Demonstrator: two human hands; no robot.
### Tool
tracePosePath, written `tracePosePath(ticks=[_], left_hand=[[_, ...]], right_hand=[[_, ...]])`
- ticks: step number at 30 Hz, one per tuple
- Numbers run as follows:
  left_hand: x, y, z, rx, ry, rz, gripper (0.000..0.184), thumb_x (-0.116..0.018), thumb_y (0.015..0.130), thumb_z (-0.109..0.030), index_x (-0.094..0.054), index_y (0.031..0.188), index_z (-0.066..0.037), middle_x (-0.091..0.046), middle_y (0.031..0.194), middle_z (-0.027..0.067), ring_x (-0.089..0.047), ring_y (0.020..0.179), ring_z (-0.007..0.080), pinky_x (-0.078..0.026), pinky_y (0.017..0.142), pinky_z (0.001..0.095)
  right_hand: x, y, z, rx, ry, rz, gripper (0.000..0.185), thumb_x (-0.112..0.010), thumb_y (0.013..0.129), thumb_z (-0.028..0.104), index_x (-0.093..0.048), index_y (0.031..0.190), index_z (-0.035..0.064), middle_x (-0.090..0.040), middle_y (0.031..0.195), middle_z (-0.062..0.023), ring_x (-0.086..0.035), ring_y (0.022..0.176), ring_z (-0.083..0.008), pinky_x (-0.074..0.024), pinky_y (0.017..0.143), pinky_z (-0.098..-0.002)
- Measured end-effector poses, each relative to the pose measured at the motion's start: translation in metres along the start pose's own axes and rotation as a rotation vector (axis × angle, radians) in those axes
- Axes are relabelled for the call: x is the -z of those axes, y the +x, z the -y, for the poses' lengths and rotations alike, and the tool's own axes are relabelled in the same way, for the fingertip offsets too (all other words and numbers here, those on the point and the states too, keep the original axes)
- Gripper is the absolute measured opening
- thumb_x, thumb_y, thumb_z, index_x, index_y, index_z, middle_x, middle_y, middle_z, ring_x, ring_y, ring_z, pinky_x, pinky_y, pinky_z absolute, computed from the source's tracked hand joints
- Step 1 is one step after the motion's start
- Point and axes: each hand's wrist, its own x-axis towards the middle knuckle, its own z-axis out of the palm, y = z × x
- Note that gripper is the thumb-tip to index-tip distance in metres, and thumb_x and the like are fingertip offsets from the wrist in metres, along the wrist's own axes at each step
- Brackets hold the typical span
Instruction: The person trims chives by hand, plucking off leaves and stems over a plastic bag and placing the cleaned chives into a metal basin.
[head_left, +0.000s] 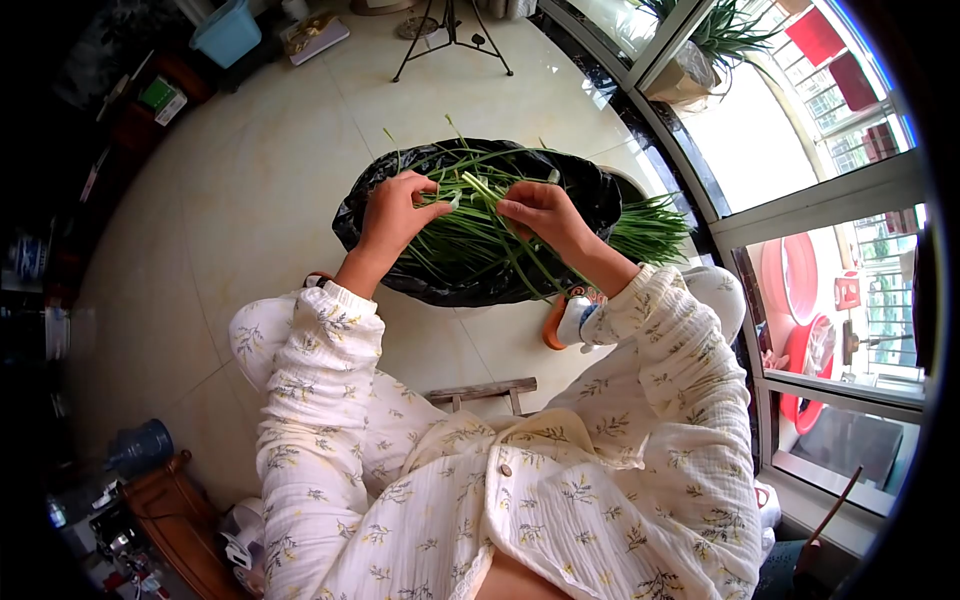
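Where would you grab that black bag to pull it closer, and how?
Probably pinch the loose, crumpled rim of the black bag, coming from the person's left: bare floor lies beside it there, while long greens crowd the right. Greens also heap the middle, leaving the thin edge easiest.

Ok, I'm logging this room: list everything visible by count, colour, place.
Bag: one, black, upper centre
Stalks: uncountable, green, in and beside bag
Tripod: one, black, top centre
Tub: one, blue, top left
Bottle: one, blue, lower left
Wooden furniture: one, brown, lower left
Wooden bar: one, brown, centre
Footwear: one, orange, right of centre
Plant: one, green, upper right
Basins: at least two, pink and red, right
Clutter: uncountable, mixed, left side
Sleeves: two, white patterned, foreground
Left hand: one, bare, over bag
Right hand: one, bare, holding stalks
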Motion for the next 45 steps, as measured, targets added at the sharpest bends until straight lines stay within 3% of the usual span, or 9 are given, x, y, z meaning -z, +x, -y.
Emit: tracePosePath(ticks=[3,18,21,25,28,31,35,39,45], left_hand=[[-0.010,0.002,-0.015,0.274,-0.672,0.122,0.018,-0.073,0.079,-0.013,-0.067,0.090,-0.001,-0.065,0.078,0.0015,-0.058,0.069,0.0104,-0.046,0.067,0.0239],[-0.015,0.002,-0.010,0.423,-1.034,0.171,0.011,-0.062,0.088,-0.013,-0.066,0.088,-0.003,-0.066,0.081,0.0009,-0.059,0.072,0.0067,-0.049,0.070,0.0200],[-0.017,0.003,-0.004,0.352,-0.952,0.103,0.011,-0.063,0.088,-0.013,-0.065,0.086,-0.002,-0.065,0.080,0.0002,-0.059,0.071,0.0062,-0.049,0.066,0.0203],[-0.002,0.006,-0.001,0.209,-0.141,-0.020,0.014,-0.070,0.079,-0.015,-0.065,0.077,-0.002,-0.066,0.078,0.0065,-0.060,0.067,0.0108,-0.046,0.057,0.0255],[0.011,0.004,-0.017,0.168,0.482,0.154,0.015,-0.068,0.082,-0.013,-0.063,0.081,0.001,-0.065,0.082,0.0024,-0.059,0.072,0.0085,-0.046,0.059,0.0264],[0.000,-0.001,-0.002,-0.027,0.437,0.000,0.019,-0.066,0.085,-0.017,-0.064,0.089,0.002,-0.065,0.092,0.0031,-0.060,0.080,0.0114,-0.047,0.065,0.0271],[-0.016,0.001,-0.020,0.186,-0.755,0.138,0.027,-0.049,0.097,-0.021,-0.062,0.110,-0.002,-0.064,0.104,0.0038,-0.059,0.087,0.0115,-0.047,0.072,0.0274],[-0.006,0.002,-0.044,0.231,-1.039,0.307,0.031,-0.046,0.098,-0.025,-0.064,0.103,0.000,-0.061,0.076,0.0012,-0.051,0.061,0.0067,-0.043,0.059,0.0217],[-0.004,0.008,-0.042,0.337,-1.181,0.334,0.031,-0.047,0.098,-0.025,-0.063,0.103,0.001,-0.059,0.075,0.0006,-0.045,0.054,0.0059,-0.040,0.047,0.0214]], right_hand=[[-0.005,-0.001,-0.001,-0.009,0.044,0.018,0.017,-0.061,0.089,0.013,-0.058,0.080,-0.0006,-0.053,0.063,0.0022,-0.046,0.053,-0.0047,-0.0344,0.047,-0.0201],[-0.017,0.000,0.004,-0.009,-0.163,0.055,0.019,-0.059,0.091,0.018,-0.061,0.085,0.0004,-0.054,0.067,0.0035,-0.043,0.057,-0.0026,-0.0345,0.049,-0.0195],[-0.016,-0.002,0.009,-0.108,0.017,0.110,0.021,-0.056,0.093,0.021,-0.063,0.089,0.0015,-0.054,0.069,0.0042,-0.042,0.055,-0.0028,-0.0337,0.049,-0.0192],[-0.013,-0.004,0.012,-0.118,0.124,0.153,0.024,-0.052,0.095,0.023,-0.065,0.094,0.0020,-0.055,0.071,0.0035,-0.043,0.057,-0.0031,-0.0353,0.052,-0.0181],[-0.009,-0.003,0.014,-0.107,0.227,0.184,0.027,-0.049,0.097,0.024,-0.064,0.099,0.0013,-0.057,0.075,0.0021,-0.047,0.061,-0.0034,-0.0377,0.055,-0.0176],[-0.008,-0.002,0.014,-0.125,0.312,0.204,0.029,-0.047,0.098,0.026,-0.063,0.101,0.0015,-0.057,0.078,0.0015,-0.048,0.064,-0.0040,-0.0390,0.057,-0.0183],[-0.015,-0.004,0.021,-0.144,0.316,0.236,0.031,-0.045,0.099,0.028,-0.062,0.102,0.0021,-0.057,0.079,0.0010,-0.048,0.068,-0.0049,-0.0389,0.059,-0.0198],[-0.022,-0.002,0.013,-0.112,0.227,0.330,0.033,-0.043,0.099,0.030,-0.060,0.106,0.0024,-0.059,0.084,-0.0014,-0.054,0.076,-0.0072,-0.0420,0.064,-0.0215],[-0.032,-0.004,0.023,-0.133,0.365,0.369,0.034,-0.043,0.099,0.031,-0.054,0.111,0.0009,-0.062,0.096,-0.0090,-0.062,0.090,-0.0165,-0.0494,0.077,-0.0281]])
